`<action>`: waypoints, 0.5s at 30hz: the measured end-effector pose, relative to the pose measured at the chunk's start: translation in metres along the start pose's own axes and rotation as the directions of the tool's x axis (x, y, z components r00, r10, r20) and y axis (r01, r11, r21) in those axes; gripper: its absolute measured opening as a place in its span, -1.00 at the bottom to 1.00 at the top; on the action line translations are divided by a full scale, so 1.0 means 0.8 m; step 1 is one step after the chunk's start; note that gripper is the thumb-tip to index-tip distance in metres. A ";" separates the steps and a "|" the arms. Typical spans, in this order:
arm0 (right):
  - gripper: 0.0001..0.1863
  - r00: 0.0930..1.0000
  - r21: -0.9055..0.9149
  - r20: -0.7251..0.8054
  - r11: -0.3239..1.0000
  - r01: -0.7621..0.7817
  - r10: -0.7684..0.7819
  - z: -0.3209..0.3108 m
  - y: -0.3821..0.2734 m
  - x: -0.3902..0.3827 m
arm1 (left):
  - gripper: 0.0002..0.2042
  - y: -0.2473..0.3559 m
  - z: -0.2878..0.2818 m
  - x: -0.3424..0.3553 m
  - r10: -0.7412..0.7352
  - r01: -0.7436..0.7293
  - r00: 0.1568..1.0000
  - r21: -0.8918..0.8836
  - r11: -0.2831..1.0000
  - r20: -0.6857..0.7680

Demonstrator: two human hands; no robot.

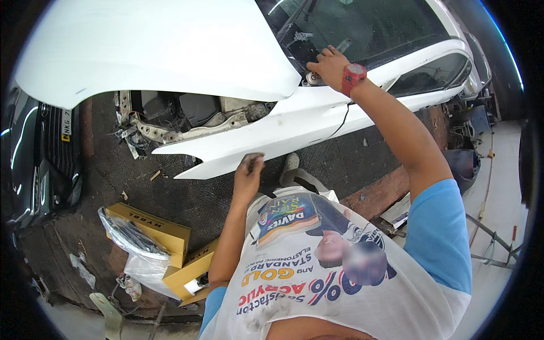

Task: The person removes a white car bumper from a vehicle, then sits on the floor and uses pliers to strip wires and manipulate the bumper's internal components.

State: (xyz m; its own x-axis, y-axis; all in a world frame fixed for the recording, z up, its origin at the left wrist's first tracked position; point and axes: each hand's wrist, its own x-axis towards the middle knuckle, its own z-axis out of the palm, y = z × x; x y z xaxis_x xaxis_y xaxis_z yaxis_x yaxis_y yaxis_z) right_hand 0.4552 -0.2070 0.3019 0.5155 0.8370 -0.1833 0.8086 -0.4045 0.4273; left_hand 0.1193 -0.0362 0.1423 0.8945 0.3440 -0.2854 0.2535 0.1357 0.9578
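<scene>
My left hand (247, 179) is beside the lower edge of the white fender (249, 148), closed on a small dark piece, perhaps a pad or cloth; its kind is unclear. Over at the base of the windshield (368, 28), my right hand (330, 67), with a red watch (354, 73) on the wrist, has its thumb apart from its bent fingers. No held thing shows in it. Right beside its fingertips lies a small greyish, see-through cylinder (344, 45). A round metal part (313, 78), likely a hinge, sits just below that hand. Above the fender the white hood (164, 45) stands raised.
The front end is stripped, baring the engine bay frame (164, 133). A dark car (42, 153) stands at left. Opened cardboard boxes (153, 226) and a clear headlamp (133, 235) lie at lower left. Scraps litter the dark floor (170, 198). Metal stands (498, 243) are at right.
</scene>
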 end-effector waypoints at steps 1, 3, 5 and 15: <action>-0.53 0.990 0.117 0.129 0.990 -0.079 0.064 -0.014 0.001 0.002 | -0.75 0.031 0.011 0.009 0.058 -0.060 0.997 0.046 0.997 0.054; -0.57 0.930 0.273 0.350 0.938 -0.212 0.109 -0.042 0.001 0.006 | -0.77 0.088 0.030 0.025 0.146 -0.160 0.981 0.112 0.981 0.125; -0.54 0.923 0.383 0.379 0.898 -0.216 0.060 -0.013 0.010 -0.001 | -0.78 0.139 0.055 0.044 0.211 -0.242 0.957 0.150 0.959 0.197; -0.66 0.998 0.587 0.016 0.807 -0.063 0.066 0.015 0.041 -0.020 | -0.83 0.240 0.149 0.162 0.572 -0.431 0.799 0.842 0.326 0.187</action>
State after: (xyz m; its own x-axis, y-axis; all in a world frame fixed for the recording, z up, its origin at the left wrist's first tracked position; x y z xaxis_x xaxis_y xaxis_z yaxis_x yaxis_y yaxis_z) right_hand 0.4768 -0.2383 0.3081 0.5723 0.8025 -0.1687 0.7868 -0.5953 -0.1630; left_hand 0.3281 -0.0766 0.2930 0.9284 0.1785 0.3260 0.0074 -0.8858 0.4639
